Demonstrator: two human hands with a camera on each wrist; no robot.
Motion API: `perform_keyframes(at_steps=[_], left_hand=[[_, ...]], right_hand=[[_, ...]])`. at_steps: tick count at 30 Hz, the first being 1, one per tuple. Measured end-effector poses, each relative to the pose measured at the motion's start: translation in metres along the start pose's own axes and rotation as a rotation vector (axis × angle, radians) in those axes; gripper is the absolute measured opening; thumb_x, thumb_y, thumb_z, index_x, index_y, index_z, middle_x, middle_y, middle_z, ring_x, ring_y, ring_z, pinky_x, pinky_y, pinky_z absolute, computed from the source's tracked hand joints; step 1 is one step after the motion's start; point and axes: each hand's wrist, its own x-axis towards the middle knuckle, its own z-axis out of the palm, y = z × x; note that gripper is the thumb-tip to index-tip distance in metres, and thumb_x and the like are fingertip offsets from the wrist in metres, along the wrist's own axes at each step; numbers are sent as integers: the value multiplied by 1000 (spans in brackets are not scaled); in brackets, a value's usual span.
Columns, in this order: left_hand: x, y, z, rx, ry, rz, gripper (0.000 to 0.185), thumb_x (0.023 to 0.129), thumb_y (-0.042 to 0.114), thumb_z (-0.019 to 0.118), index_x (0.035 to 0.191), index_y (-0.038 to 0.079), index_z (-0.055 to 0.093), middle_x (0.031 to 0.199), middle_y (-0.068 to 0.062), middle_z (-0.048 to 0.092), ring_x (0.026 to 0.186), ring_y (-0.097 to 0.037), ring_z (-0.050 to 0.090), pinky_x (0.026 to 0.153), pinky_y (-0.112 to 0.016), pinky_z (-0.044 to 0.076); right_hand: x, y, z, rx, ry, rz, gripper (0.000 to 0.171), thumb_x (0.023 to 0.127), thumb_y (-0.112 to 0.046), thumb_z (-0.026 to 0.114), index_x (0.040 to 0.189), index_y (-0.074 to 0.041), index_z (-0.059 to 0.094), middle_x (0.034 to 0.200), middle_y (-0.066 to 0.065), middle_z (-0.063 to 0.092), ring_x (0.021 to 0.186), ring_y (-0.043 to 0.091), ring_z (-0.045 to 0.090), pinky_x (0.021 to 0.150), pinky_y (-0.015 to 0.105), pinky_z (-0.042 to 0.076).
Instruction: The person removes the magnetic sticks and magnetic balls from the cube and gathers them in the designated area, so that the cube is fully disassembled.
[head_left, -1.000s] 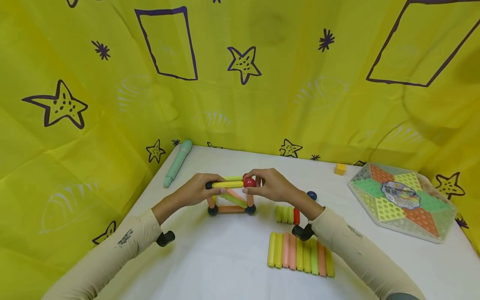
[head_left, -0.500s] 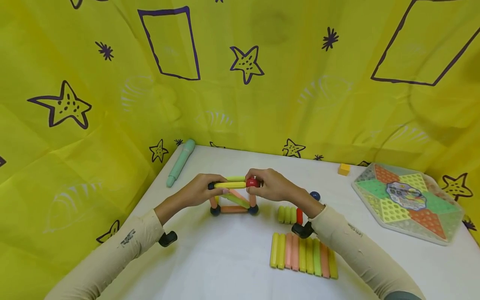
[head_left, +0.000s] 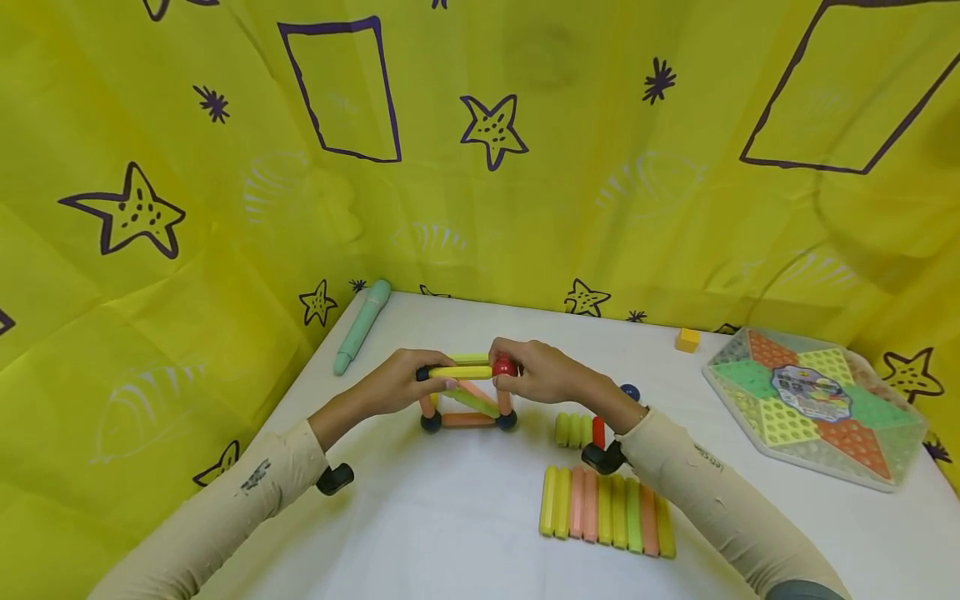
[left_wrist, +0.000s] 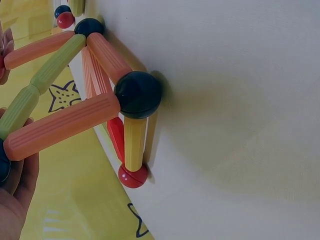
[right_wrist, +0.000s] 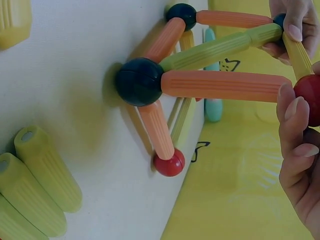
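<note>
A frame of magnetic sticks and balls stands on the table between the hands. In the head view my left hand [head_left: 393, 382] grips its upper left corner, at a dark blue ball [head_left: 423, 373]. My right hand [head_left: 546, 372] pinches a red ball [head_left: 505, 367] at the upper right corner. A yellow stick [head_left: 465, 372] spans these two balls. Orange uprights and a light green diagonal stick [right_wrist: 220, 47] show in the right wrist view, meeting at a lower dark blue ball [right_wrist: 140, 81]. In the left wrist view another lower dark blue ball [left_wrist: 138, 94] rests on the table.
To the right lie a row of long sticks [head_left: 606, 511] and several short sticks [head_left: 573, 430], near a loose blue ball [head_left: 630, 392]. Farther right are a clear-lidded hexagonal game box [head_left: 817, 408] and a yellow cube [head_left: 687, 339]. A green tube [head_left: 362, 327] lies back left.
The head view has shifted slightly. My right fingers have settled closer round the red ball, and a second red ball behind it is now covered. The left hand keeps its hold.
</note>
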Motion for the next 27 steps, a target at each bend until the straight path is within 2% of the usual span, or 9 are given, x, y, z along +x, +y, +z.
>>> perform_keyframes(at_steps=[8, 15, 22, 27], left_hand=[[0, 0, 3, -5, -11, -5, 27, 98, 28, 66, 120, 12, 70, 101, 1, 69, 82, -13, 58, 76, -29, 51], [0, 1, 3, 8, -10, -4, 27, 98, 28, 66, 119, 12, 71, 101, 1, 69, 82, -13, 58, 76, -29, 51], [0, 0, 1, 25, 6, -1, 30, 97, 30, 67, 119, 10, 71, 104, 0, 71, 84, -11, 58, 79, -30, 52], [0, 0, 0, 19, 4, 4, 30, 98, 30, 67, 119, 10, 71, 103, 0, 71, 83, -11, 57, 78, -30, 51]], right_hand=[[0, -2, -1, -10, -27, 5, 9, 94, -19, 54, 103, -18, 55, 69, -5, 54, 58, 9, 47, 54, 24, 38], [-3, 2, -1, -9, -1, -7, 11, 95, -16, 54, 105, -17, 60, 80, 0, 59, 63, 11, 50, 56, 25, 42], [-6, 9, -2, 57, 10, -33, 9, 98, -16, 58, 107, -15, 59, 97, 5, 66, 75, 14, 56, 64, 26, 50], [-12, 12, -9, 112, 32, 11, 14, 99, -18, 59, 113, -14, 60, 91, 5, 65, 70, 15, 53, 61, 27, 46]])
